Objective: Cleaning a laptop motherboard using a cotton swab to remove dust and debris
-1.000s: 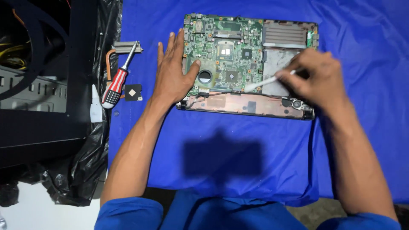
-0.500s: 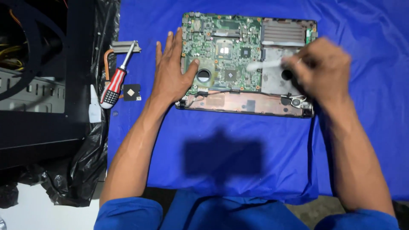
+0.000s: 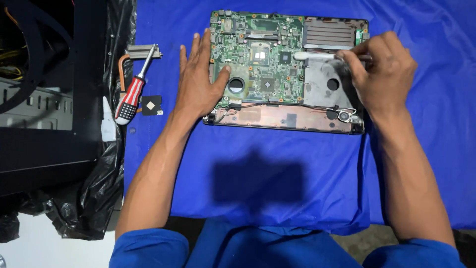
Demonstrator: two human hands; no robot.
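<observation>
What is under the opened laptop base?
A blue cloth lies spread beneath the laptop base and shows all around it. The left hand rests flat on the base's left edge. Whatever lies beneath the cloth is covered.

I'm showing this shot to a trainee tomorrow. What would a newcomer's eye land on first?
First, the opened laptop with its bare green circuit board, lying on the blue cloth at top centre. The left hand rests flat on its left edge, while the right hand holds a white-handled tool over the grey right part. A red screwdriver lies off to the left.
</observation>
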